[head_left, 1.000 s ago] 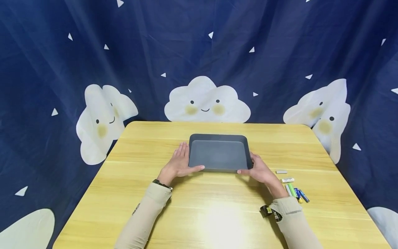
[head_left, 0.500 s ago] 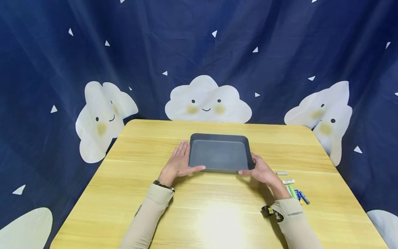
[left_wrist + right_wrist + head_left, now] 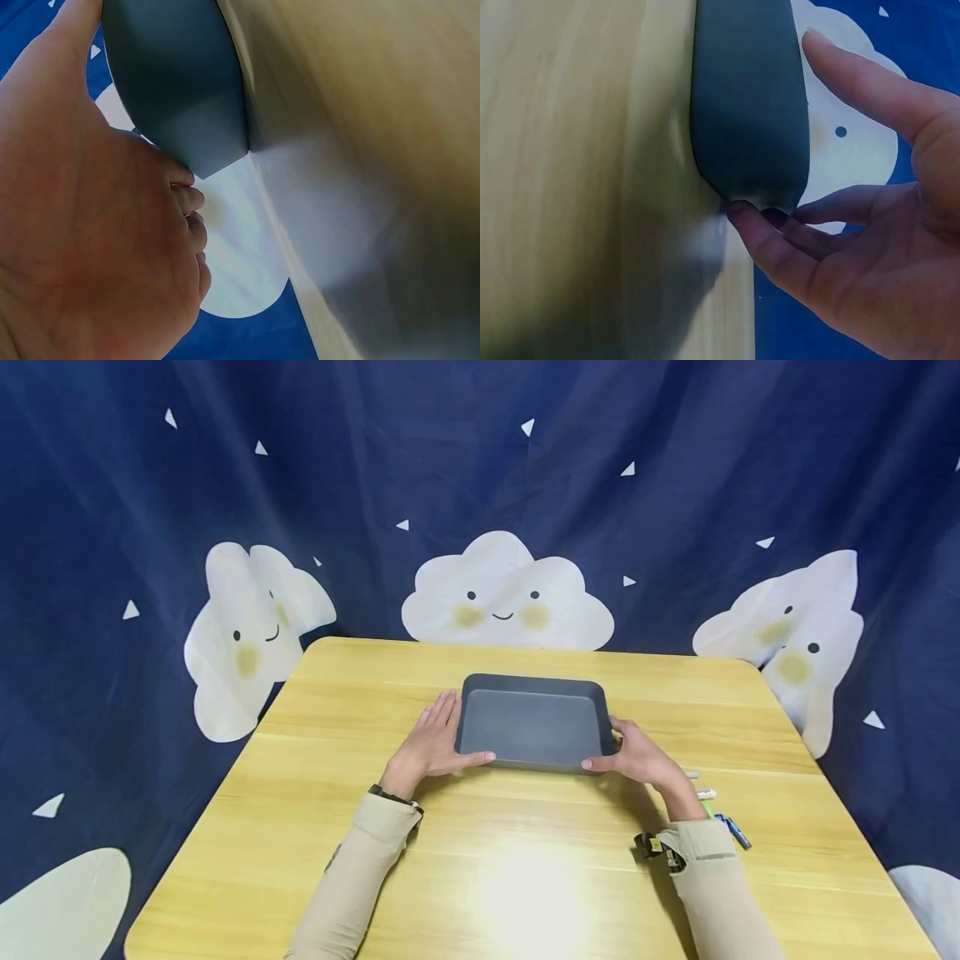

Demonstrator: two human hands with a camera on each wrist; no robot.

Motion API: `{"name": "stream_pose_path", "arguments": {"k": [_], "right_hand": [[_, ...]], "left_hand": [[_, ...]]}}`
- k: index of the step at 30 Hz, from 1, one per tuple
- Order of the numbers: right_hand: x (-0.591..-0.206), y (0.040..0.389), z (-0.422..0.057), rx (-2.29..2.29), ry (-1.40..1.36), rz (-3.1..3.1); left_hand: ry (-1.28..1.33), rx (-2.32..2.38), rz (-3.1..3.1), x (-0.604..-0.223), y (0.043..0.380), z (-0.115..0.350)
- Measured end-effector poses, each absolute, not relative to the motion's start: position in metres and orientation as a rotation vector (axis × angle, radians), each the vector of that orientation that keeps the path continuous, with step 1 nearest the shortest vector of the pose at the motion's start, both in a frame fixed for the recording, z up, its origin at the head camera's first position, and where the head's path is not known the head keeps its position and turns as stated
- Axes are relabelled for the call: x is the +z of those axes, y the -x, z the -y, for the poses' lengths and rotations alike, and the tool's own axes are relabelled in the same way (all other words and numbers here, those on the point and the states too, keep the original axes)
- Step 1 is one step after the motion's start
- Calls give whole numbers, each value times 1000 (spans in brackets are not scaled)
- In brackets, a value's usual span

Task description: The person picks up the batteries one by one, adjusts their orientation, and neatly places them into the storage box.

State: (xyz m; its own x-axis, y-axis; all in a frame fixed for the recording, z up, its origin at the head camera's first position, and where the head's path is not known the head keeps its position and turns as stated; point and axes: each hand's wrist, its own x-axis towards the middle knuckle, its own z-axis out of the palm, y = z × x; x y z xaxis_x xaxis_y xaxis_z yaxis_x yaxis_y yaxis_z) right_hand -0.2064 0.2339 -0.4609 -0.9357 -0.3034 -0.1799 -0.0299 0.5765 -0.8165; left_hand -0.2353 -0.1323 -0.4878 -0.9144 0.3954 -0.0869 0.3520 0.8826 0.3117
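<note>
A dark grey rectangular tray point(image 3: 534, 727) with raised walls sits on the wooden table, between both hands. My left hand point(image 3: 431, 743) lies along its left wall, fingers straight and thumb stretched along the near rim. On the opposite side, my right hand point(image 3: 637, 753) grips the near right corner, thumb at the front rim and fingers bent against the right wall. In the left wrist view, the tray's outer wall point(image 3: 176, 82) stands beside the palm. The right wrist view has fingertips point(image 3: 741, 211) right at the tray's lower corner.
Several small cylinders, apparently batteries point(image 3: 738, 833), lie on the table point(image 3: 300, 827) right of the tray, partly covered by the right forearm. A dark blue curtain point(image 3: 360, 435) with white clouds hangs behind the table's far edge.
The head view has shifted slightly. My right forearm now covers more of the small cylinders. Both hands keep their places on the tray.
</note>
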Motion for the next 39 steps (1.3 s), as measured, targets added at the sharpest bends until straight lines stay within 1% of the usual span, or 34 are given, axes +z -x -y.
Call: {"name": "stream_pose_path", "arguments": {"k": [7,15,21,31,39], "right_hand": [[-454,201,-251,-1268,242,-2515],[-434,191,-281,-1079,134,-2786],[-424,187,-306,-845,10,-2896],[-429,181,-331,-592,-296,-2827],[-430,175,-332,-485,-334,-2731]], "left_hand": [[-588,412,-2892,-485,235,128],[-588,388,-2886,-487,233,125],[-571,386,-2894,-486,233,124],[-549,398,-2901,-485,234,125],[-541,415,-2890,-485,233,126]]}}
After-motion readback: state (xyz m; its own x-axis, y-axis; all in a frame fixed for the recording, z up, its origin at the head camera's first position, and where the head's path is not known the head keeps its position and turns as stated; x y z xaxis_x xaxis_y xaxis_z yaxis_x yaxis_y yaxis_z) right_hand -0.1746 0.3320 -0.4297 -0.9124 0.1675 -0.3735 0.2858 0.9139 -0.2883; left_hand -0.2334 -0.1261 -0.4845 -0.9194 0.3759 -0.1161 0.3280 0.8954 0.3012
